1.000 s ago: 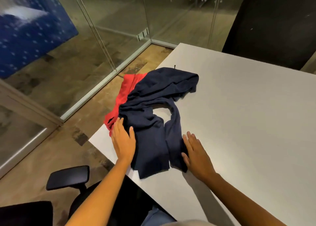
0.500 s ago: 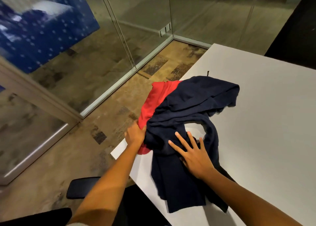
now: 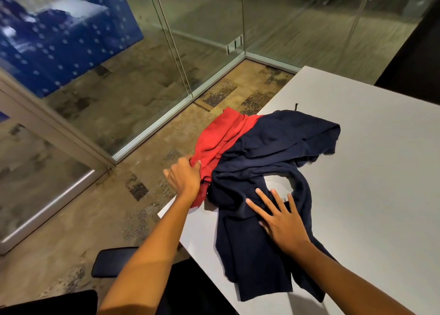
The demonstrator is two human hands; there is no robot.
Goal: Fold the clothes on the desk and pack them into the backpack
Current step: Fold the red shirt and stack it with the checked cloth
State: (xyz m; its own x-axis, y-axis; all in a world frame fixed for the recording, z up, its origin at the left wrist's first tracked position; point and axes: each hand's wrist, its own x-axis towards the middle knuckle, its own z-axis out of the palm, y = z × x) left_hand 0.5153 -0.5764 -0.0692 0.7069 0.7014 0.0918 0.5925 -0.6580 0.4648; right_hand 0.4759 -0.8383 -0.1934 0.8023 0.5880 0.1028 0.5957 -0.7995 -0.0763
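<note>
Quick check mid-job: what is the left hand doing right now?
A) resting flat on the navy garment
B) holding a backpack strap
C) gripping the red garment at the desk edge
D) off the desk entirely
C: the left hand is closed on the red garment at the desk edge, while the right hand lies flat on the navy garment.

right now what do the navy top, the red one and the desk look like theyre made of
Navy garment: soft matte knit, probably cotton jersey or fleece; it slumps in loose folds.
Red garment: similar matte knit, faintly ribbed creases, fibre unclear.
Desk: smooth pale grey top, likely laminate; even satin surface, no grain.
</note>
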